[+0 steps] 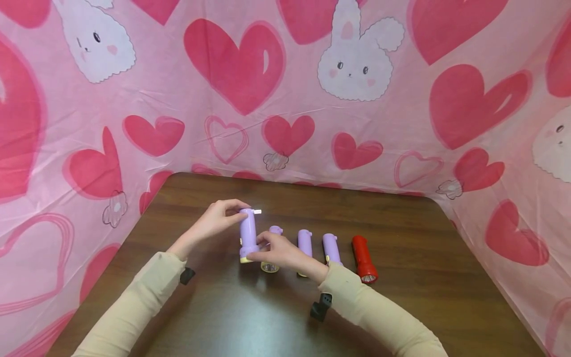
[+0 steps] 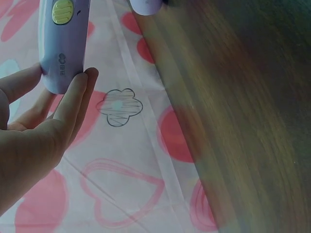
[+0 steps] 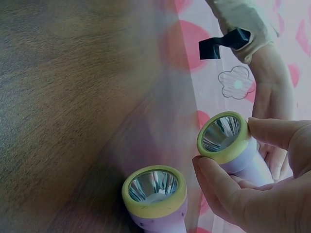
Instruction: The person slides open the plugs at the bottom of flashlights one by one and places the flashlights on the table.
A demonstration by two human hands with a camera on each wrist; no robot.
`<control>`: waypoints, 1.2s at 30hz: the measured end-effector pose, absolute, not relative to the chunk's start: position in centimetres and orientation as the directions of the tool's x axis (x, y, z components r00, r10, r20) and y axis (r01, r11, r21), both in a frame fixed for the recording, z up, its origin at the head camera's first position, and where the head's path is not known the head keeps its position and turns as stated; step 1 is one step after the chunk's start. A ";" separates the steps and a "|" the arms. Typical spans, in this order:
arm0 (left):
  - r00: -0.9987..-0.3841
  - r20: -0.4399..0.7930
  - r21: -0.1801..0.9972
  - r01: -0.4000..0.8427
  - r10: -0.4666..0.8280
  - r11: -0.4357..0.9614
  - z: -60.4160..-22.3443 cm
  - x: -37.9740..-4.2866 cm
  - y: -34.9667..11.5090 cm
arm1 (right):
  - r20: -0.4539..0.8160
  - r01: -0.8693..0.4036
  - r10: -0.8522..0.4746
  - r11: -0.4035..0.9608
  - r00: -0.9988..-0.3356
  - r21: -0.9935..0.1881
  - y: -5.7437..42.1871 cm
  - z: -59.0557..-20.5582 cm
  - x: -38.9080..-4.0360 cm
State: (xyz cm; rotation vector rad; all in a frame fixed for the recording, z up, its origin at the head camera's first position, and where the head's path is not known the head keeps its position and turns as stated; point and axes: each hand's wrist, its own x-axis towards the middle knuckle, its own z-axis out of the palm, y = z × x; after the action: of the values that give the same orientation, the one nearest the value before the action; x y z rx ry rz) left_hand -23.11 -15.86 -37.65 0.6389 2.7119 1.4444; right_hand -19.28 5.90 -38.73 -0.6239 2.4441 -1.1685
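Note:
Both hands hold a lilac flashlight (image 1: 248,232) raised over the table. My left hand (image 1: 217,217) grips its tail end, where a small white tab (image 1: 257,211) sticks out to the right. At the other end, my right hand (image 1: 282,251) pinches the yellow-rimmed head, whose reflector (image 3: 222,135) shows in the right wrist view. A yellow-green switch (image 2: 62,11) on the barrel appears in the left wrist view. Right beside the held one lies a second lilac flashlight (image 3: 154,194), partly covered by my right hand in the head view.
Further right on the brown wooden table (image 1: 214,307) lie another lilac flashlight (image 1: 305,242), one more lilac flashlight (image 1: 331,247) and a red flashlight (image 1: 364,258), in a row. Pink cloth (image 1: 308,114) with hearts and rabbits hangs around the table's back and sides.

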 end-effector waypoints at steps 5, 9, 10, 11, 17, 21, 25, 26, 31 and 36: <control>-0.916 0.170 0.799 0.344 0.364 0.493 -37.7 -23.2 -16.1 | -0.141 -0.232 -0.543 0.560 -0.828 -0.795 5.7 -38.8 -19.2; -0.914 0.162 0.799 0.343 0.371 0.495 -37.9 -23.2 -16.3 | -0.170 -0.208 -0.539 0.570 -0.825 -0.795 5.4 -38.8 -19.3; -0.915 0.160 0.798 0.341 0.371 0.496 -37.9 -23.3 -16.3 | -0.180 -0.201 -0.535 0.577 -0.826 -0.792 5.4 -38.9 -19.4; -0.915 0.159 0.797 0.341 0.371 0.499 -37.9 -23.3 -16.4 | -0.184 -0.200 -0.533 0.582 -0.826 -0.788 5.3 -38.9 -19.4; -0.919 0.150 0.791 0.333 0.365 0.513 -38.2 -23.5 -16.7 | -0.194 -0.195 -0.538 0.582 -0.821 -0.790 4.6 -38.7 -19.7; -0.925 0.142 0.789 0.322 0.353 0.524 -38.3 -23.6 -17.0 | -0.198 -0.204 -0.548 0.585 -0.813 -0.785 4.2 -38.7 -20.0; -0.929 0.134 0.791 0.310 0.345 0.528 -38.4 -23.8 -17.2 | -0.209 -0.203 -0.551 0.594 -0.808 -0.778 3.9 -38.8 -20.3; -0.930 0.130 0.793 0.306 0.344 0.527 -38.4 -23.9 -17.3 | -0.214 -0.197 -0.550 0.593 -0.807 -0.780 3.8 -38.9 -20.4; -0.934 0.098 0.803 0.278 0.344 0.527 -38.8 -24.2 -17.7 | -0.244 -0.130 -0.542 0.561 -0.804 -0.817 3.1 -39.1 -20.7; -0.934 0.072 0.802 0.263 0.350 0.537 -39.3 -24.6 -18.2 | -0.283 -0.068 -0.526 0.551 -0.802 -0.832 2.6 -39.4 -20.9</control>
State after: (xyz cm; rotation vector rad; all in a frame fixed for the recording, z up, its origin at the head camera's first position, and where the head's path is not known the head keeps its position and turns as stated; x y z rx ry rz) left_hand -24.59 -18.19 -39.35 0.5339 2.6677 1.3657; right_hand -20.88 2.57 -39.45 -0.4783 2.2776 -1.1908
